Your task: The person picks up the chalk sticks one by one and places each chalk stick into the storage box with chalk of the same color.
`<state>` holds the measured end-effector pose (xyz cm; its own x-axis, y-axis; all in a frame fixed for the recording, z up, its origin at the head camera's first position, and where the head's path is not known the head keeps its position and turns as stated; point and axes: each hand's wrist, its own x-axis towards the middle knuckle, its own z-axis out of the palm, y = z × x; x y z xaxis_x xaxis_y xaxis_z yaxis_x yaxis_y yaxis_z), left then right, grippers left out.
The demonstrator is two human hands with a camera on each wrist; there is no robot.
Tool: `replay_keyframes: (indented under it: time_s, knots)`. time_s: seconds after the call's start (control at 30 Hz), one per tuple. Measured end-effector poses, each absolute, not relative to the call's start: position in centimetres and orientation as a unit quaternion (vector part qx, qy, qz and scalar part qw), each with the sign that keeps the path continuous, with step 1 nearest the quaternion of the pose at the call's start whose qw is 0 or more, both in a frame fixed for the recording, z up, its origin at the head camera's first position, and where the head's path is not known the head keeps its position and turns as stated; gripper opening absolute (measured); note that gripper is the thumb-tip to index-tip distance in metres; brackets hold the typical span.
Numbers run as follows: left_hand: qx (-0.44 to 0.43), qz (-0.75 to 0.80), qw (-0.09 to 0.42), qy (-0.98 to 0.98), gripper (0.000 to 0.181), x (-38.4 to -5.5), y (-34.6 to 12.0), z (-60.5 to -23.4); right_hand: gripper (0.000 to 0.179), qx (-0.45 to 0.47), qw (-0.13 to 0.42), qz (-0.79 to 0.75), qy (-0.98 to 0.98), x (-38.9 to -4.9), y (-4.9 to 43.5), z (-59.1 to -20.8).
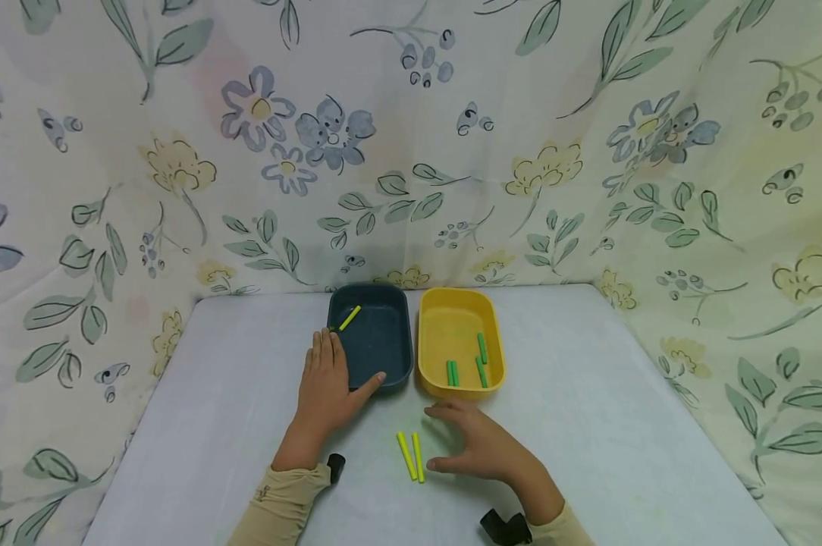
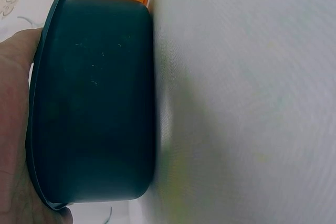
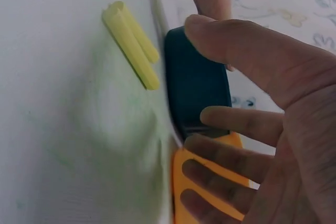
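Note:
Across the left and near rim of the dark blue tray (image 1: 377, 341) rests my left hand (image 1: 325, 387), fingers straight and thumb stretched over the near edge. A yellow chalk stick (image 1: 349, 318) lies in that tray's far left part; the hand covers some of the left side. Two yellow chalk sticks (image 1: 406, 456) lie side by side on the table. Just right of them my right hand (image 1: 486, 444) hovers with spread, loosely bent fingers, holding nothing. In the right wrist view, a gap shows between its thumb and the yellow chalk (image 3: 131, 45).
A yellow tray (image 1: 445, 322) stands right beside the dark blue one, with several green chalk sticks (image 1: 481, 349) inside. Both trays are near the back edge of the white-covered table (image 1: 588, 425), before a floral cloth (image 1: 493, 152). Faint coloured smudges mark the cover.

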<state>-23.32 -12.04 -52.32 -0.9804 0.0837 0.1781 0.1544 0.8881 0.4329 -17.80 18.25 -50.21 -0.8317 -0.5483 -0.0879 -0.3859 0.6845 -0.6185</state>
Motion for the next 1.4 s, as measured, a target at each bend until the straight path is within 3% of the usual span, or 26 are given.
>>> replay_keyframes:
  time_s: [1.4]
  knots:
    - [-0.063,-0.225,0.080,-0.969,0.125,-23.4,-12.1,-52.1,0.083,-0.280,0.134,-0.220,0.925,-17.3,16.9,-51.6]
